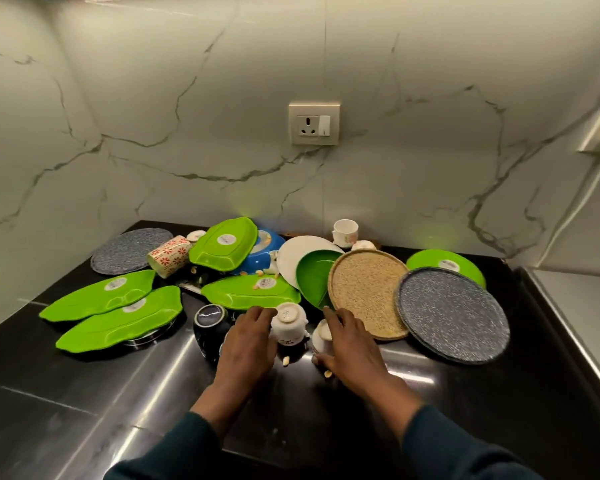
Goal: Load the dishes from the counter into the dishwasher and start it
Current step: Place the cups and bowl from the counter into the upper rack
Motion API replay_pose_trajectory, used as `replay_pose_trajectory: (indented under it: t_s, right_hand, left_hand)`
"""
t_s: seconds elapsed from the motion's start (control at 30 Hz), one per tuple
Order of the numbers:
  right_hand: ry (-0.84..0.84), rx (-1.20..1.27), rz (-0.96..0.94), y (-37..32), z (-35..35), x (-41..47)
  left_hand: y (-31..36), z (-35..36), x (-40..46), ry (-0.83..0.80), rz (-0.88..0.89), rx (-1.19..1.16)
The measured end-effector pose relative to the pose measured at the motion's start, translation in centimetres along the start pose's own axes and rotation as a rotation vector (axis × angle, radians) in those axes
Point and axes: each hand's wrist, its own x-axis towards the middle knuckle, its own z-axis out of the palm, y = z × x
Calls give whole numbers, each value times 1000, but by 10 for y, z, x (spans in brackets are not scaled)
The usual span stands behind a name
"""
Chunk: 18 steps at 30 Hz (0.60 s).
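Nearest to me are my two dark sleeves, then the black counter (83,393) stretching out under both hands. My left hand (246,344) is up against an upside-down white cup (289,323), fingers curled round its left side, so I'd say it grips that one. My right hand (352,344) is on a second white cup (322,336) just right of the first, thumb low on the near side and fingers over the top; looks like a hold, though the hand hides most of the cup.

Just left of my left hand there's a dark cup (210,322), also tipped over. Further left, two green leaf trays (118,306) lie overlapping, undersides up. Behind the cups is a third green tray (250,292), and beyond it another one (224,245) leaning on a blue bowl (262,258). A red-flower mug (170,256) lies on its side next to a speckled grey plate (128,249) at the far left.

On the right: a green dish (314,278) tilted against a white plate (298,258), then a woven tan plate (369,292), a second grey plate (452,313) leaning on it, and a green plate (445,266) behind. One small cup (345,232) stands upright by the wall, under the socket (314,123). No dishwasher in view.
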Motion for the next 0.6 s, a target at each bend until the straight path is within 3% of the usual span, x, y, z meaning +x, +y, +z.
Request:
replay_pose_trajectory:
  t_s: [0.23, 0.6]
  right_hand:
    - [-8, 87, -37, 16, 10, 12]
    - [252, 310, 57, 27, -30, -46]
  left_hand:
    - [-11, 2, 4, 6, -38, 3]
    - [30, 5, -5, -4, 170, 15]
